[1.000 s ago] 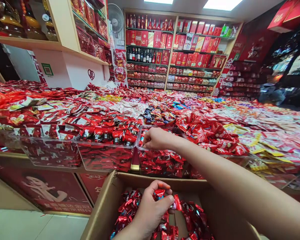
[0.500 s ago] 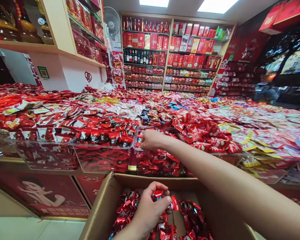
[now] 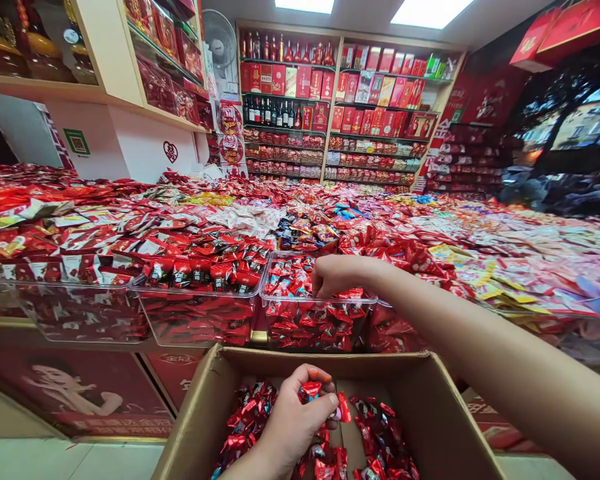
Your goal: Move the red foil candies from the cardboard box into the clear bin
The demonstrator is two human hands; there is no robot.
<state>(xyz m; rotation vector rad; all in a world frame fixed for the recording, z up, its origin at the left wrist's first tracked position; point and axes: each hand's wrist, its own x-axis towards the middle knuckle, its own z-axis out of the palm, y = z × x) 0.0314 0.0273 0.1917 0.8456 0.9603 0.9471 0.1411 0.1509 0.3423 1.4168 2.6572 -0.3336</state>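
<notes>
My left hand (image 3: 303,407) is curled round a few red-wrapped candies (image 3: 311,392), low inside an open cardboard box (image 3: 325,363). One red wrapper sticks out past the thumb. More candies in shiny red wrappers (image 3: 383,427) lie in the box around that hand, with bare cardboard between the piles. Over the clear plastic bin (image 3: 320,301), my right hand (image 3: 333,273) points down with its fingers curled in, at the top of the red and blue wrapped candies (image 3: 290,277). Its fingertips are partly hidden, and I cannot make out what they hold.
Bins of dark red packets (image 3: 205,277) and larger red packets (image 3: 405,263) flank the candy bin. Yellow packets (image 3: 485,280) lie farther right. Heaped sweets cover the counter behind. Shelves of bottles and red boxes (image 3: 300,80) line the back wall.
My right hand has shifted right across the candy bin, uncovering the candies on its left side. My left hand stays in the box, still holding candies.
</notes>
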